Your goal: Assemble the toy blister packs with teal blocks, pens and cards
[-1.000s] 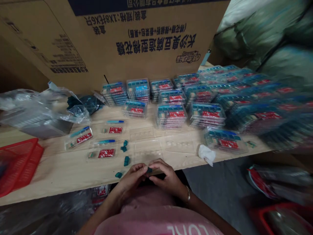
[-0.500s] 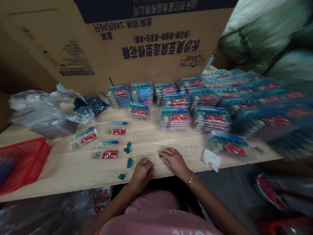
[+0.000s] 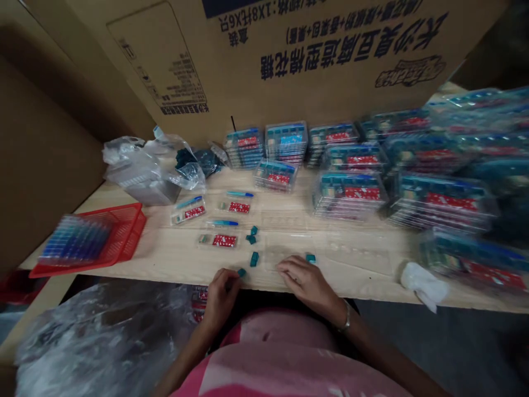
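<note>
My left hand (image 3: 223, 289) is at the table's front edge, its fingers curled in and the fingertips closed on a small teal block (image 3: 242, 272). My right hand (image 3: 308, 284) rests over a clear plastic tray (image 3: 275, 251), fingers stretched out and nothing visible in them. Just beyond its knuckles lies another teal block (image 3: 310, 258). Between the hands and the filled trays sit a few more teal blocks (image 3: 254, 258). Left of these, a clear tray with a blue pen and a red dotted packet (image 3: 224, 240) lies flat, with similar ones near it.
Stacks of filled clear trays (image 3: 349, 193) line the back and right. A red basket (image 3: 134, 231) holding blue pens stands at left. Behind are a plastic bag (image 3: 140, 160) and a large cardboard box (image 3: 231, 99). A crumpled white tissue (image 3: 424, 284) lies at the right front edge.
My view has swung left. My left hand has moved from the clear tray to the front teal block. My right hand has left the teal block it was touching and shifted left over the tray.
</note>
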Demonstrator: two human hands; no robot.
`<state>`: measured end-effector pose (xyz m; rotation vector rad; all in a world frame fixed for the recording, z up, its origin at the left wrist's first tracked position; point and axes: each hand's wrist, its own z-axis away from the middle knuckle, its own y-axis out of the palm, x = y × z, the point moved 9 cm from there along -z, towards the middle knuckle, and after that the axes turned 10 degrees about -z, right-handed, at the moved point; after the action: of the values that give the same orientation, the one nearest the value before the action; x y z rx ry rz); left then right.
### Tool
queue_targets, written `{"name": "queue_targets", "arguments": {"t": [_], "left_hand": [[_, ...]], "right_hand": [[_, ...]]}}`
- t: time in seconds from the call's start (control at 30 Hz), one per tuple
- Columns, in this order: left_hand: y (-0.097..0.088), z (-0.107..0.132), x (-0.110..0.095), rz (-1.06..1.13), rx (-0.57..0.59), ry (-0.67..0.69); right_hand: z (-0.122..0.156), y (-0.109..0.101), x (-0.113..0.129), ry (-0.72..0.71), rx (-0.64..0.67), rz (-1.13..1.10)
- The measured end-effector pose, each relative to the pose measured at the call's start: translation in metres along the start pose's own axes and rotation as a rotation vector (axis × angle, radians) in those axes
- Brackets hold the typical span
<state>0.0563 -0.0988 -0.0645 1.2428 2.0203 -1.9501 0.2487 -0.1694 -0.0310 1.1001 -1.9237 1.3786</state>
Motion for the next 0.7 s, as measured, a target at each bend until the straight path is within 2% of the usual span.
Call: {"name": "queue_targets", "arguments": {"t": [0.1, 0.27, 0.43, 0.6, 0.7], "left_hand": [[0.002, -0.002, -0.011, -0.027, 0.029, 0.055], [0.0, -0.007, -0.012, -0.115, 0.019, 0.086], [0.007, -0.016, -0.018, -0.29, 0.071, 0.213], [0.004, -0.019, -0.015, -0.201, 0.051, 0.185], [0.004, -0.019, -0.014, -0.177, 0.039, 0.182]], "right_hand": [[-0.01, 0.033, 0.009, 0.033, 0.138, -0.126], [-0.023, 0.067, 0.023, -0.06, 0.303, 0.079], [-0.033, 0.068, 0.031, -0.093, 0.306, 0.173], [-0.029, 0.056, 0.022, -0.019, 0.218, 0.098], [-0.028, 0.059, 0.02, -0.013, 0.227, 0.09]]}}
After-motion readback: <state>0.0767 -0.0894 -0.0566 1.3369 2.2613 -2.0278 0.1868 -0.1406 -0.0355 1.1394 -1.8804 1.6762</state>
